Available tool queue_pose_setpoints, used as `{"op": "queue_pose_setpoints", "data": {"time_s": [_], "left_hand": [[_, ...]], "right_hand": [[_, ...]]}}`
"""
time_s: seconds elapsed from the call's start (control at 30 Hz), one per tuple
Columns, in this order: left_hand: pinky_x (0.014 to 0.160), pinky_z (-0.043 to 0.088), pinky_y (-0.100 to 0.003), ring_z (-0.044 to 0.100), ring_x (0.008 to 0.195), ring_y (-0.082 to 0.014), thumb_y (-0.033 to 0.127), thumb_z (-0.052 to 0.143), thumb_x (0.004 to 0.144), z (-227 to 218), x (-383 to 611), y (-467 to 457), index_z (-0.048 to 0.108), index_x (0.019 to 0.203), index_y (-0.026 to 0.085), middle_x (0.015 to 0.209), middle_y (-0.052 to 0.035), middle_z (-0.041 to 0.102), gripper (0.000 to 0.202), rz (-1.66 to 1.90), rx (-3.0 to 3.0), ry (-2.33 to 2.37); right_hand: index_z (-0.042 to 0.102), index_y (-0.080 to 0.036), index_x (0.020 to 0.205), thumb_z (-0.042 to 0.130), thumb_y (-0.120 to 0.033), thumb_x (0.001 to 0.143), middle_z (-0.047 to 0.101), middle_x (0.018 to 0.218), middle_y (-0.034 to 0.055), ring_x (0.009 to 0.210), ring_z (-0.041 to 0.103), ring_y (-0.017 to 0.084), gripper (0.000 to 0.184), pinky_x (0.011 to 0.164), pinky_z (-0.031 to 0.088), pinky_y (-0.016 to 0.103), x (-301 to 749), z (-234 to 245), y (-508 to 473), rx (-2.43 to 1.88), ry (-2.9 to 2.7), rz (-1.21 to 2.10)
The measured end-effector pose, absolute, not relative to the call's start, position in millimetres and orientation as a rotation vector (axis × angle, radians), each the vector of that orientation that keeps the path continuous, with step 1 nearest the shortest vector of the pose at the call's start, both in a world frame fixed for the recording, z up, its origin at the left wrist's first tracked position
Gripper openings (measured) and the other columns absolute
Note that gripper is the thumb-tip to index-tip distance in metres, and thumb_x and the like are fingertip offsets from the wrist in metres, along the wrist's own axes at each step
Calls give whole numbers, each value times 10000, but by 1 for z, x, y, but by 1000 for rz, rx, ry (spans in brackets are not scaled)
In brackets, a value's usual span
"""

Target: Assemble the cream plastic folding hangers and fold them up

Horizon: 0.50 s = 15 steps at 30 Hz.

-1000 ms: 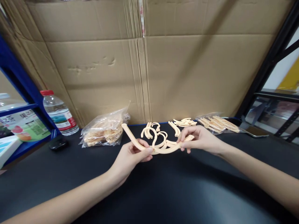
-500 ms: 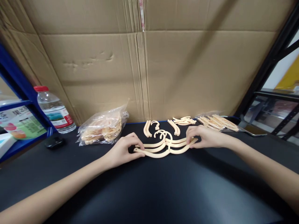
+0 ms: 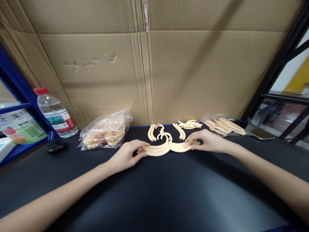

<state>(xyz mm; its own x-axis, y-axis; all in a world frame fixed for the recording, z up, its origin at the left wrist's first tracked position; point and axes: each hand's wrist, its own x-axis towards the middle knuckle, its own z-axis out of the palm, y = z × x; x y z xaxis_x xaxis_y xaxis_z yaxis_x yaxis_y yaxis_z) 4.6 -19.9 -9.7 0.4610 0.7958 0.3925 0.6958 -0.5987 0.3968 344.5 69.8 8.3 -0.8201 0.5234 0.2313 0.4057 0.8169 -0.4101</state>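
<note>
Smooth black tabletop (image 3: 154,193) runs between the forearms; blue-trimmed back edge. Left hand (image 3: 130,154) pinches left ends of pale curved hangers (image 3: 158,149), right hand (image 3: 205,141) grips right ends; hangers lie side by side on the table, hooks pointing away. Just behind: curved bars left (image 3: 152,132) and right (image 3: 179,131), loose hook (image 3: 159,128) beside the left pair. Crinkly clear bag (image 3: 105,132) left, flatter bag (image 3: 223,125) right, red-capped bottle (image 3: 56,112) far left. Creased cardboard (image 3: 96,64) blocks the back.

On the table (image 3: 154,193), the hangers (image 3: 158,150) lie before the loose bars (image 3: 180,131), right of the bag (image 3: 103,131) and bottle (image 3: 56,115).
</note>
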Motion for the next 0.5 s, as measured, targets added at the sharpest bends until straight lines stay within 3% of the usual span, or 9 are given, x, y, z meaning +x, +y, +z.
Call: {"op": "queue_pose_setpoints", "data": {"time_s": [0.3, 0.5], "left_hand": [[810, 511, -341, 648, 963, -215, 211, 568, 850, -10, 0, -19, 573, 790, 185, 1042, -75, 689, 65, 849, 2521, 1329], [827, 507, -336, 628, 971, -204, 208, 564, 842, -14, 0, -22, 553, 894, 194, 1058, -74, 658, 55, 876, 2572, 1318]], "right_hand": [[690, -174, 909, 588, -321, 845, 719, 979, 86, 861, 677, 216, 189, 776, 531, 327, 342, 4, 70, -711, -2611, 493], [672, -167, 907, 582, -206, 810, 704, 990, 96, 887, 661, 213, 138, 785, 519, 332, 342, 3, 71, -641, -2635, 366]]}}
